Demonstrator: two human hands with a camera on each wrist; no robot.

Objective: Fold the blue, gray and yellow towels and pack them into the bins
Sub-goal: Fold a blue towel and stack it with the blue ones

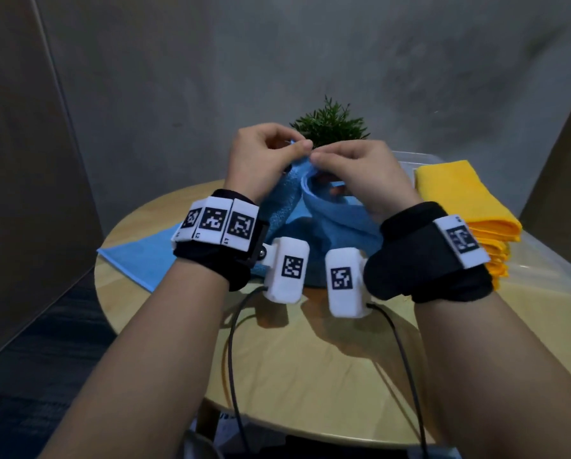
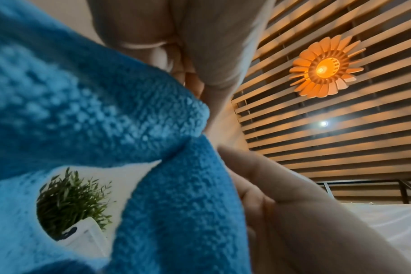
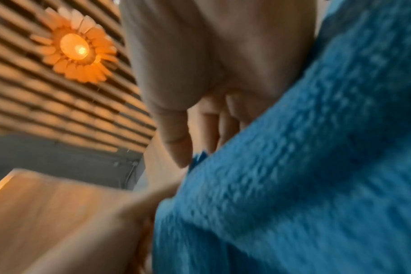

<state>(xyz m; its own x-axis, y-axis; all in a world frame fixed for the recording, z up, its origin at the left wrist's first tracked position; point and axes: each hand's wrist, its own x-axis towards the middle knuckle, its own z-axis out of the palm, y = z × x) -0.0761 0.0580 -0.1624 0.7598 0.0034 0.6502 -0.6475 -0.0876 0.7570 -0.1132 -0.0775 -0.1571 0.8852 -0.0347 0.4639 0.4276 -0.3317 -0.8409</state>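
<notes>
A blue towel (image 1: 330, 220) hangs in the air over the round wooden table (image 1: 310, 359), its lower part trailing onto the tabletop at the left. My left hand (image 1: 270, 154) pinches its top edge between thumb and fingers. My right hand (image 1: 347, 164) pinches the same edge just to the right, the two hands almost touching. In the left wrist view the blue towel (image 2: 134, 129) fills the left half beside my curled fingers. The right wrist view shows the blue towel (image 3: 293, 176) draped under my thumb. Folded yellow towels (image 1: 466, 207) are stacked at the right.
A small green plant (image 1: 330, 124) in a white pot stands behind the towel at the table's far side. A clear plastic bin (image 1: 419, 160) sits at the back right under the yellow stack. Two black cables hang from my wrists over the near edge.
</notes>
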